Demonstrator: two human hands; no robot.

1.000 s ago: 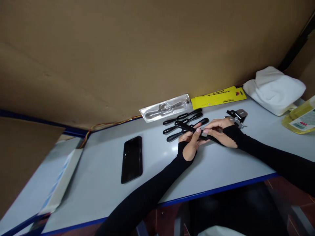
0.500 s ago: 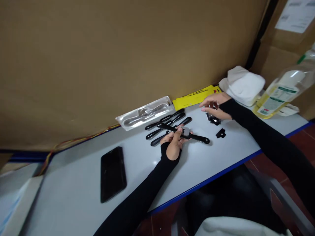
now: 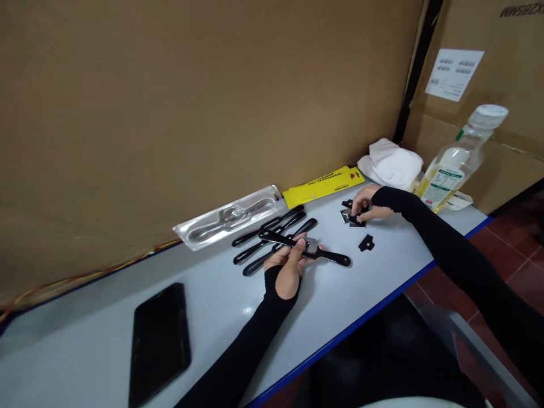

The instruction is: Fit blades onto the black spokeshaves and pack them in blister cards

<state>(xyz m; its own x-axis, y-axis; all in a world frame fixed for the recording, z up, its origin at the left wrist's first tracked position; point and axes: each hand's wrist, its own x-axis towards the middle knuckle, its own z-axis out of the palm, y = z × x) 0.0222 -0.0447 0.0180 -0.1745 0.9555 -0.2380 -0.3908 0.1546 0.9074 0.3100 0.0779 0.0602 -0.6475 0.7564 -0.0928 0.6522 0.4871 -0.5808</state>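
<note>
My left hand (image 3: 289, 272) is closed round the middle of a black spokeshave (image 3: 335, 258), thumb on top beside its bare metal blade (image 3: 311, 245). The handles stick out on both sides. Further right, my right hand (image 3: 370, 205) reaches down to a small pile, its thumb and fingers pinching a black blade cap (image 3: 353, 219). Flat metal blades (image 3: 344, 216) lie under and beside those fingertips, partly hidden. Nearer to me is one loose black cap (image 3: 366, 243). Several more black spokeshave bodies (image 3: 255, 249) lie side by side behind my left hand.
A clear plastic blister tray (image 3: 229, 218) and yellow printed cards (image 3: 325, 187) lie along the cardboard wall. White cloth (image 3: 391, 163) and a bottle of yellow liquid (image 3: 446, 175) stand at the back right. A black phone-like slab (image 3: 160, 340) is on the left of the table (image 3: 212, 306).
My right hand has come down onto the pile of blades and caps, and its fingers have closed. The left hand keeps its hold on the spokeshave. The view has swung to the right.
</note>
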